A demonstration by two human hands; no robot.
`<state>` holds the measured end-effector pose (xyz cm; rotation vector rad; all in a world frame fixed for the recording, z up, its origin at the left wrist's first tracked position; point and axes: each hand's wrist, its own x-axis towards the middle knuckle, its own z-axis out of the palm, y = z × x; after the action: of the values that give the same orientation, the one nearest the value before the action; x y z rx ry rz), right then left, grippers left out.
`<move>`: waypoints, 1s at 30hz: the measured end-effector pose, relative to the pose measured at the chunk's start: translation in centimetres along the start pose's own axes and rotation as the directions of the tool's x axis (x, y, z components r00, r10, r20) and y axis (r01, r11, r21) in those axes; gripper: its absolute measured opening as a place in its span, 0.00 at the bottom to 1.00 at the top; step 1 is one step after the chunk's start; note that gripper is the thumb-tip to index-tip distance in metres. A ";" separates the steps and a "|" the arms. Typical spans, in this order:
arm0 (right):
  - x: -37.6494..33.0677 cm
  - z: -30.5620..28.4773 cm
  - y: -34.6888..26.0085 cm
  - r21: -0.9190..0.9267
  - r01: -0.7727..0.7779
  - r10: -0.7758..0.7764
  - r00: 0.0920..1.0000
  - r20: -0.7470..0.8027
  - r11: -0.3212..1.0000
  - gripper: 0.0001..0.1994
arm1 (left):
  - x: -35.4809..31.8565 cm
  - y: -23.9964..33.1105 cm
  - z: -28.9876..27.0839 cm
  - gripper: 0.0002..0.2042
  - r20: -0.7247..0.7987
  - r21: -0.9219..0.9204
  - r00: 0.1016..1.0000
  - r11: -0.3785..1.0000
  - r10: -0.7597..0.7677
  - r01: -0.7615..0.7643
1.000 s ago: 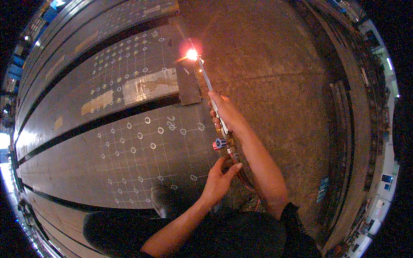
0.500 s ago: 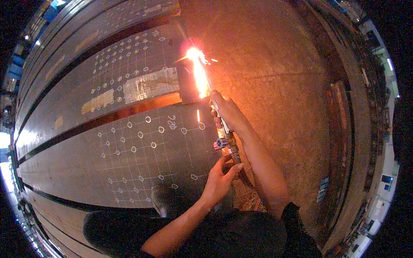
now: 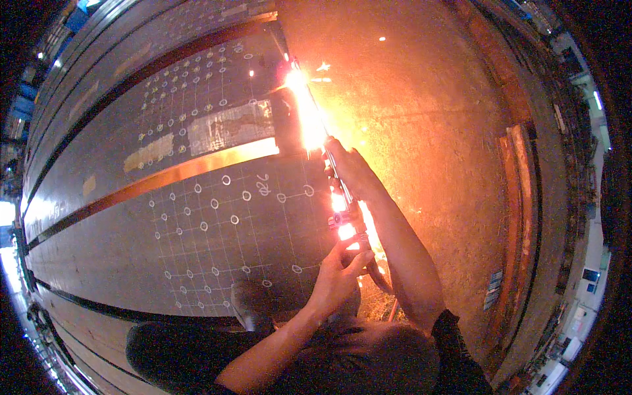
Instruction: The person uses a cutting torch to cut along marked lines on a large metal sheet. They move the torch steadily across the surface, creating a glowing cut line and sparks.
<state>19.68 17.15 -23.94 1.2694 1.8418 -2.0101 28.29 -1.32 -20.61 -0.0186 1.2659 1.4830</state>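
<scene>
A metal cutting torch (image 3: pixel 336 170) slants up and forward over the end of a dark steel beam (image 3: pixel 217 247). My right hand (image 3: pixel 355 174) is wrapped around its tubes, near the burning end. Behind the valves, my left hand (image 3: pixel 337 273) pinches the rear of the torch between thumb and fingers. White-hot glare (image 3: pixel 308 115) runs along the beam's end and hides the torch tip and the cut. Bright light also shows below my hands, around the valves. Chalked circles and a line grid mark the steel surface.
More marked steel beams (image 3: pixel 197 82) lie side by side to the left, with dark gaps between them. Sparks fall over the brown floor (image 3: pixel 434 171) on the right. Rusty steel lengths (image 3: pixel 520 171) lie farther right. A hose (image 3: pixel 379 280) trails from the torch toward my body.
The glare has grown larger and brighter, lighting the floor and the gap between beams more strongly. More light shows beneath the valves. Both hands stay nearly in place on the torch.
</scene>
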 end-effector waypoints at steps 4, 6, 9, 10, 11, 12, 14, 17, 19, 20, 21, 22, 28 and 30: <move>-0.2 -0.1 -0.2 -0.021 0.021 -0.021 1.000 0.001 1.000 0.25 | -0.1 0.1 0.1 0.19 0.020 -0.023 1.000 1.000 0.007 -0.006; -0.4 -0.1 -0.4 -0.005 -0.011 0.011 1.000 0.005 1.000 0.26 | -0.1 -0.1 0.1 0.19 0.021 -0.031 1.000 0.999 0.016 -0.015; 0.3 -0.2 0.5 -0.123 0.095 -0.096 0.995 0.002 0.988 0.27 | -0.2 0.0 0.1 0.19 0.011 0.002 1.000 1.000 -0.002 0.002; 0.0 -0.2 0.2 -0.104 0.061 -0.061 0.998 -0.002 0.993 0.27 | -0.3 0.1 0.1 0.19 0.007 0.007 1.000 1.000 0.001 -0.001; -0.3 -0.2 -0.1 -0.086 0.026 -0.027 1.000 -0.006 0.996 0.27 | -0.4 0.2 0.1 0.19 0.003 0.012 1.000 1.000 0.004 -0.004; -0.9 -0.1 -0.7 -0.065 -0.008 0.008 1.000 -0.011 0.998 0.28 | -0.5 0.3 0.2 0.19 0.001 0.018 1.000 1.000 0.005 -0.005; -1.0 -0.1 -0.9 -0.038 -0.015 0.014 1.000 -0.006 0.999 0.28 | -0.5 0.3 0.1 0.19 0.015 0.010 1.000 1.000 0.000 -0.001; -1.3 0.0 -1.2 -0.011 -0.020 0.019 1.000 -0.008 1.000 0.28 | -0.8 1.1 0.4 0.20 0.005 0.036 1.000 0.999 -0.003 0.002; -0.9 -0.2 -0.7 -0.034 0.031 -0.032 0.999 -0.014 0.999 0.28 | -0.9 1.2 0.5 0.21 0.006 0.037 1.000 0.999 0.005 -0.005; 0.0 -0.6 0.3 -0.064 0.082 -0.083 0.996 -0.016 0.995 0.28 | -0.9 0.9 0.5 0.22 0.016 0.024 1.000 1.000 0.012 -0.012; -0.3 -0.3 -0.1 -0.066 0.082 -0.083 0.997 -0.010 0.994 0.28 | -0.8 0.8 0.4 0.22 0.021 0.007 1.000 1.000 0.019 -0.019; -0.6 -0.1 -0.5 -0.068 0.083 -0.083 0.997 -0.004 0.994 0.28 | -0.8 0.7 0.3 0.22 0.013 0.025 1.000 1.000 0.013 -0.014; -1.4 -0.1 -0.9 -0.032 0.026 -0.026 1.000 0.001 0.999 0.28 | -1.0 1.2 0.4 0.22 0.011 0.041 1.000 0.999 -0.007 0.006; -1.9 0.0 -1.7 -0.084 0.001 -0.002 1.000 -0.012 0.996 0.29 | -0.9 0.9 0.3 0.21 0.011 0.073 1.000 0.997 0.016 -0.017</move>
<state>19.89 16.78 -21.44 1.2605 1.9114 -1.9077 28.17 -1.56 -19.36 0.0477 1.3138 1.4482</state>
